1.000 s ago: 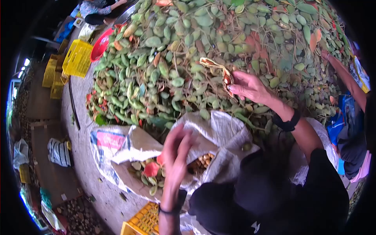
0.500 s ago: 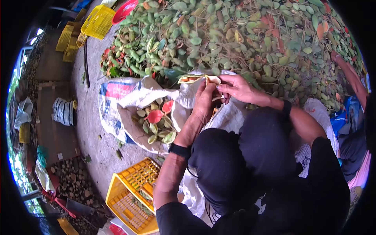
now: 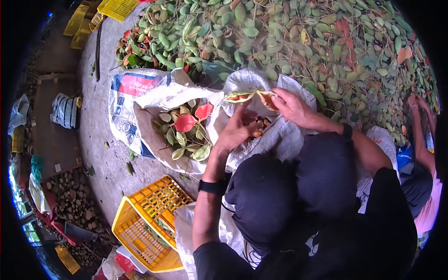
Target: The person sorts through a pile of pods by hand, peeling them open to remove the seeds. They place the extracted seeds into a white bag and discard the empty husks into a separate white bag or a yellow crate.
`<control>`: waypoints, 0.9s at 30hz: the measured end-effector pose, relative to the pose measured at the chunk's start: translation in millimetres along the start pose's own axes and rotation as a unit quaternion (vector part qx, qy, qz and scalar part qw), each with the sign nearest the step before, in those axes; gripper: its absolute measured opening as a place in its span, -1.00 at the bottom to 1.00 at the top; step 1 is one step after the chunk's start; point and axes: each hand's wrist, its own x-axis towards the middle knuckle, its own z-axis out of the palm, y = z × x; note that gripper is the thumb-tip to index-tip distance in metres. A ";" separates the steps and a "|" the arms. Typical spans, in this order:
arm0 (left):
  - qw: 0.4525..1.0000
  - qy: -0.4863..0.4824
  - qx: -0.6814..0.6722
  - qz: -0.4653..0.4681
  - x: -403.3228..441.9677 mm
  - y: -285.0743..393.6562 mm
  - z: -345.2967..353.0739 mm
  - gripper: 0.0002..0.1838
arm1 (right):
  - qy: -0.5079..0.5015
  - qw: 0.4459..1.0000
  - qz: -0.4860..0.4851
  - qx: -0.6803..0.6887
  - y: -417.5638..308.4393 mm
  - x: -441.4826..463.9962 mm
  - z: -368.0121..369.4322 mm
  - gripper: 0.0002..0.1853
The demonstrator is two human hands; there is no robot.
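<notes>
An opened pod pair (image 3: 268,100), pale outside and reddish inside, hangs over the mouth of a white sack (image 3: 291,135). My right hand (image 3: 296,109) pinches its right end. Just below the pods, my left hand (image 3: 239,129) is over the sack opening with its fingers apart. Brown seeds (image 3: 260,126) show beside its fingertips, inside the sack. To the left stands another open white sack (image 3: 122,112), with green pods and red husks (image 3: 185,122) in it.
A large heap of green pods (image 3: 280,42) spreads across the back. A yellow crate (image 3: 122,219) lies at the lower left on the concrete floor (image 3: 100,135). More yellow crates (image 3: 119,8) stand at the upper left. Another person's arm (image 3: 420,135) reaches in at the right.
My right hand carried the pods from the heap to the sack. My left hand came up to them, then moved slightly down and away. The view has shifted.
</notes>
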 end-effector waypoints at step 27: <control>0.990 0.139 -0.002 0.025 19.5 -5.0 54.3 -0.61 | -0.144 0.985 -0.024 -0.091 3.4 -10.2 -18.2 -0.63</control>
